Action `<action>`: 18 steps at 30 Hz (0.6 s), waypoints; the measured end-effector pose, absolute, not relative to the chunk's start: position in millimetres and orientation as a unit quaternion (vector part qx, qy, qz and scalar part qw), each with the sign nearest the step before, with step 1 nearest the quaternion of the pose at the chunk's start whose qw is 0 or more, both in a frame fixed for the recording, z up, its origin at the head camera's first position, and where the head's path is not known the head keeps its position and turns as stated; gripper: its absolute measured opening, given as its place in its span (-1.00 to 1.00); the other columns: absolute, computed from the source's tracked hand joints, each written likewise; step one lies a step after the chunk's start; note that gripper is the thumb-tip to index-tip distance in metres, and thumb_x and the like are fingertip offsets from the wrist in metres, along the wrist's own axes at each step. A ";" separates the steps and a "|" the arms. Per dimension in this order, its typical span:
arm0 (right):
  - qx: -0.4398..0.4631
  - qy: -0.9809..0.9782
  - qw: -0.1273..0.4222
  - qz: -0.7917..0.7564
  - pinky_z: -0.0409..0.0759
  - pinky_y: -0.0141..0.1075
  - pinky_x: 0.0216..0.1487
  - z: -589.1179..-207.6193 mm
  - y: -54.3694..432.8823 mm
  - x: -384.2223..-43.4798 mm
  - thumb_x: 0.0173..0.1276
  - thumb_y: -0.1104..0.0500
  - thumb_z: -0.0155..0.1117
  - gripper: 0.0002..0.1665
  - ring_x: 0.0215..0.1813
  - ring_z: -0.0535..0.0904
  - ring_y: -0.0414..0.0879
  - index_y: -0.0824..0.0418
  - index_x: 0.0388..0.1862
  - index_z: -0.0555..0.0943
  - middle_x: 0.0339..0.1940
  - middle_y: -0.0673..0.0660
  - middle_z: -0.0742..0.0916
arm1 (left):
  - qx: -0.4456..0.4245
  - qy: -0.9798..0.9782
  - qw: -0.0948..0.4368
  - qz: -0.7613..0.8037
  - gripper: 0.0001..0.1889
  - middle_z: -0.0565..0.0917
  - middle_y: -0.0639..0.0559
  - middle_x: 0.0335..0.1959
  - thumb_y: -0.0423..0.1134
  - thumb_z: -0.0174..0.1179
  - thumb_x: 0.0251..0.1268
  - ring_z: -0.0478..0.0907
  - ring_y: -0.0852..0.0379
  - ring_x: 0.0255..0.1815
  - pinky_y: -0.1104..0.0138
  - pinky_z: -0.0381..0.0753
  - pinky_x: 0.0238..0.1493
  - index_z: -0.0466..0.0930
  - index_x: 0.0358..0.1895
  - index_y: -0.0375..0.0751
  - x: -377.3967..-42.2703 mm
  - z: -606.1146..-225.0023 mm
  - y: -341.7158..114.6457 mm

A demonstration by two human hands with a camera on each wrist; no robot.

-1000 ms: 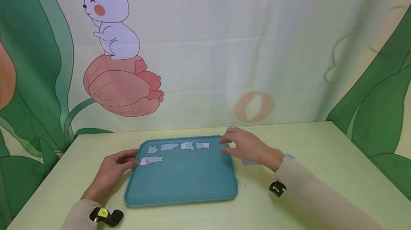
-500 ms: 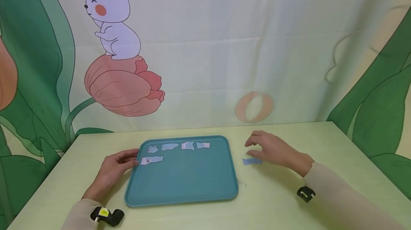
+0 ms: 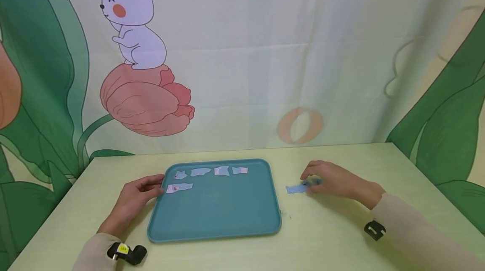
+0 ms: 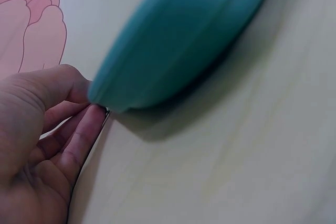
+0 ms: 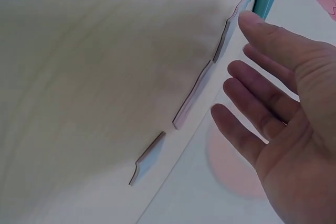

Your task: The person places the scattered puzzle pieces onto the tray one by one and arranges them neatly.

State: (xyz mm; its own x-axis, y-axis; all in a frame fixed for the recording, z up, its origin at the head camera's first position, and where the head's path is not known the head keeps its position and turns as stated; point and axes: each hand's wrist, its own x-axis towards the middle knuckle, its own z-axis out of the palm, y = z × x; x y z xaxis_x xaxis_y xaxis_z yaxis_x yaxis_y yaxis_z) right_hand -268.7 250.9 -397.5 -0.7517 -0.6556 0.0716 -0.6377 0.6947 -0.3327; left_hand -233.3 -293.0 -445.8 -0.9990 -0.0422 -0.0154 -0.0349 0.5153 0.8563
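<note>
My left hand (image 3: 132,199) pinches the left rim of a blue-green tray (image 3: 216,214). In the left wrist view, the thumb and fingers meet at the tray's edge (image 4: 105,87). Several flat, pale puzzle pieces with wavy edges lie along the tray's far side, and one pink-and-blue piece (image 3: 179,188) sits below that row. Right of the tray, my right hand (image 3: 337,180) hovers low over a blue piece (image 3: 295,189), partly covering more behind it. The right wrist view shows its fingers loosely spread, holding nothing, beside three pieces, the middle one (image 5: 192,95) pinkish.
The pale wooden table (image 3: 318,241) runs back to a printed cloth (image 3: 235,73) with a rabbit and flowers. Black wrist devices (image 3: 126,253) sit at both sleeves. A tiny dark speck (image 3: 290,216) lies right of the tray.
My right hand has moved from over the tray's far right corner rightward and down to the pieces on the table. The left hand and tray have stayed in place.
</note>
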 end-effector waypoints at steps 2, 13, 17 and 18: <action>-0.351 0.920 0.036 -0.173 0.66 0.06 0.21 -396.9 252.6 -268.4 0.29 0.16 0.63 -0.66 0.08 0.66 0.02 0.18 0.01 0.79 -0.01 -0.05 0.73 | 0.023 -0.870 0.002 -0.492 -0.45 0.59 -0.34 0.37 -0.28 0.31 0.54 0.59 -0.22 0.30 0.31 0.69 0.18 0.47 0.49 -0.39 -233.3 -446.2 -293.0; -0.371 0.906 0.043 -0.199 0.70 -0.10 0.02 -399.9 252.2 -270.8 0.28 0.17 0.64 -0.73 -0.10 0.64 -0.08 0.19 -0.06 0.81 -0.10 -0.04 0.70 | 0.022 -0.872 0.003 -0.488 -0.45 0.60 -0.34 0.37 -0.29 0.31 0.53 0.60 -0.21 0.29 0.30 0.69 0.19 0.47 0.49 -0.38 -233.6 -446.7 -293.5; -0.361 0.910 0.050 -0.197 0.70 -0.11 0.01 -398.4 249.7 -270.6 0.28 0.14 0.64 -0.74 -0.12 0.62 -0.09 0.18 -0.09 0.82 -0.12 -0.04 0.69 | 0.021 -0.872 0.005 -0.490 -0.46 0.60 -0.34 0.36 -0.31 0.31 0.53 0.61 -0.20 0.27 0.36 0.69 0.15 0.48 0.48 -0.39 -233.1 -446.2 -292.9; -0.359 0.911 0.051 -0.196 0.70 -0.10 0.01 -398.2 249.3 -270.5 0.28 0.13 0.64 -0.74 -0.12 0.62 -0.09 0.18 -0.09 0.82 -0.13 -0.04 0.69 | 0.021 -0.871 0.005 -0.490 -0.46 0.60 -0.34 0.35 -0.31 0.31 0.53 0.61 -0.20 0.27 0.37 0.69 0.15 0.48 0.48 -0.39 -233.0 -446.1 -292.8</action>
State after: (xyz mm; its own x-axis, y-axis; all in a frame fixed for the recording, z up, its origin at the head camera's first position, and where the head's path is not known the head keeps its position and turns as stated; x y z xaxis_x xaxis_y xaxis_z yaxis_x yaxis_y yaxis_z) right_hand -270.5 249.3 -398.2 -0.7367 -0.6745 0.0488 -0.6346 0.6646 -0.3943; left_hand -233.0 -292.8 -446.1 -0.9990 -0.0421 -0.0119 -0.0320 0.5185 0.8545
